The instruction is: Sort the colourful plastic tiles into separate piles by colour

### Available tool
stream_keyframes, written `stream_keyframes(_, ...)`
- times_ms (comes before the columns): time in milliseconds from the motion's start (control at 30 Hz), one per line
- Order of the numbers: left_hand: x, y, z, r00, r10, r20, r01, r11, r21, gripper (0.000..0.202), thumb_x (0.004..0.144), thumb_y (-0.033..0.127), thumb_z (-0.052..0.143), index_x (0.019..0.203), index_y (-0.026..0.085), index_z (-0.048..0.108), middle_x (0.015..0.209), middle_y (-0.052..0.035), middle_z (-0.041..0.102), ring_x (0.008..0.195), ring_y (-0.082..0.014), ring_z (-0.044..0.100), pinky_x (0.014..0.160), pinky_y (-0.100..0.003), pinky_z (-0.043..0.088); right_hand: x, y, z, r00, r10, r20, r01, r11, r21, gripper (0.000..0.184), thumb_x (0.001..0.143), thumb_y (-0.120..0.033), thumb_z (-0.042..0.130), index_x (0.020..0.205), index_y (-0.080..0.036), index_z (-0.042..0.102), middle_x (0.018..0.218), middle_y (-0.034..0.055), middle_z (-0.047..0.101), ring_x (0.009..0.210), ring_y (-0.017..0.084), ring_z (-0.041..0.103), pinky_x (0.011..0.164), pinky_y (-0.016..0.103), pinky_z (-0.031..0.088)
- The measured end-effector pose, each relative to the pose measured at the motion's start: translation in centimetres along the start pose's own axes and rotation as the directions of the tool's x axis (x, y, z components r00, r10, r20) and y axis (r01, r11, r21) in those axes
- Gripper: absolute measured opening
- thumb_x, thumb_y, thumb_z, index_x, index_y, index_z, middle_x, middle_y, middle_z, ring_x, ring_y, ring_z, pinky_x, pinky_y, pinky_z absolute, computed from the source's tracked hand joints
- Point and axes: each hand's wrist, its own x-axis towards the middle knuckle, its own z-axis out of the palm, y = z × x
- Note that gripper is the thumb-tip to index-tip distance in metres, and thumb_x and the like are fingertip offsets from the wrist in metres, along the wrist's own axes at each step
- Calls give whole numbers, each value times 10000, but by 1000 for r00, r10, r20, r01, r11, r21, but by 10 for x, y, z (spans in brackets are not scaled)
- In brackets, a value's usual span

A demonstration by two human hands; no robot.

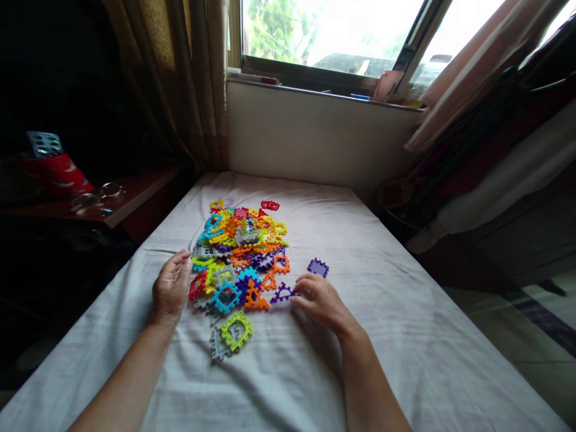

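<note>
A heap of colourful plastic interlocking pieces (243, 237) with toothed edges lies on the white sheet. My left hand (171, 285) rests on its edge at the left of the heap, fingers loosely extended and holding nothing. At the heap's right, the thumb and fingers of my right hand (320, 300) close on the corner of a purple triangular piece (283, 292). Just beyond that hand lies a separate purple square piece (318, 267). Nearer to me, a lime-green piece (236, 331) partly covers a grey piece (218, 348).
The sheet-covered bed (387, 336) reaches the wall below a window. On the left stands a dark red table (148, 187) with eyeglasses (96, 197) and a red container (58, 175). Clothes (504, 162) hang at the right.
</note>
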Motion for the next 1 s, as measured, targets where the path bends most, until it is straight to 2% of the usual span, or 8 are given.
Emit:
stream_keyframes(133, -11, 31, -2, 944, 296, 146, -319, 933, 169, 334, 893, 437, 536, 1106, 226, 685, 1281, -106, 659, 1214, -260, 601, 1091, -457, 450, -3, 35, -15, 917, 231, -326, -284, 951, -125, 113, 830, -335, 672, 807, -238, 725, 976, 66, 720, 972, 236, 643, 896, 377, 473)
stream_keyframes(233, -27, 49, 5, 784, 441, 438, -550, 819, 161, 355, 891, 450, 552, 1187, 302, 680, 1293, -59, 672, 1303, -281, 540, 1167, -539, 331, -6, 52, -13, 816, 329, -475, -464, 863, -200, 170, 837, -382, 654, 793, -237, 730, 925, 84, 713, 928, 253, 631, 841, 384, 469)
stream_keyframes(333, -43, 56, 16, 606, 457, 651, -676, 728, 118, 486, 848, 518, 615, 1304, 348, 624, 1351, -58, 645, 1382, -327, 457, 1192, -623, 199, -8, 54, -6, 770, 331, -545, -521, 819, -239, 187, 828, -393, 665, 899, -241, 747, 947, 103, 710, 917, 266, 615, 800, 381, 456)
stream_keyframes(433, -52, 56, 23, 543, 440, 715, -704, 703, 102, 551, 830, 540, 645, 1341, 341, 597, 1335, -70, 656, 1365, -341, 472, 1189, -649, 154, -4, 43, 2, 755, 269, -598, -481, 847, -227, 291, 842, -359, 638, 1091, -231, 720, 1050, 123, 701, 971, 278, 597, 829, 387, 448)
stream_keyframes(633, -44, 56, 15, 595, 472, 650, -683, 723, 100, 424, 841, 525, 642, 1214, 327, 670, 1207, -55, 713, 1186, -282, 612, 1196, -585, 196, 8, 1, 26, 885, 68, -460, -156, 975, -156, 291, 870, -252, 565, 1118, -230, 713, 1167, 94, 685, 1072, 253, 581, 969, 403, 436)
stream_keyframes(833, -8, 27, -15, 785, 446, 430, -582, 768, 267, 441, 851, 545, 575, 1195, 284, 662, 1223, -86, 696, 1163, -291, 610, 1127, -531, 323, 12, -43, 49, 959, -111, -262, 89, 992, -93, 326, 853, -331, 657, 1172, -279, 700, 1260, 79, 651, 1179, 245, 561, 1042, 412, 417)
stream_keyframes(933, 0, 16, -22, 802, 410, 435, -560, 770, 305, 444, 845, 551, 560, 1182, 285, 675, 1321, -102, 639, 1241, -308, 563, 1103, -514, 364, 14, -60, 59, 977, -159, -139, 142, 982, -126, 568, 765, -420, 769, 1298, -275, 636, 1424, 119, 545, 1327, 310, 461, 1076, 469, 393)
stream_keyframes(1000, -6, 19, -20, 777, 403, 484, -575, 766, 286, 507, 839, 569, 567, 1256, 290, 644, 1445, -106, 545, 1343, -319, 480, 1129, -517, 340, 16, -67, 65, 986, -147, -74, 135, 980, -144, 642, 734, -437, 801, 1328, -280, 614, 1484, 136, 489, 1374, 344, 412, 1086, 510, 376)
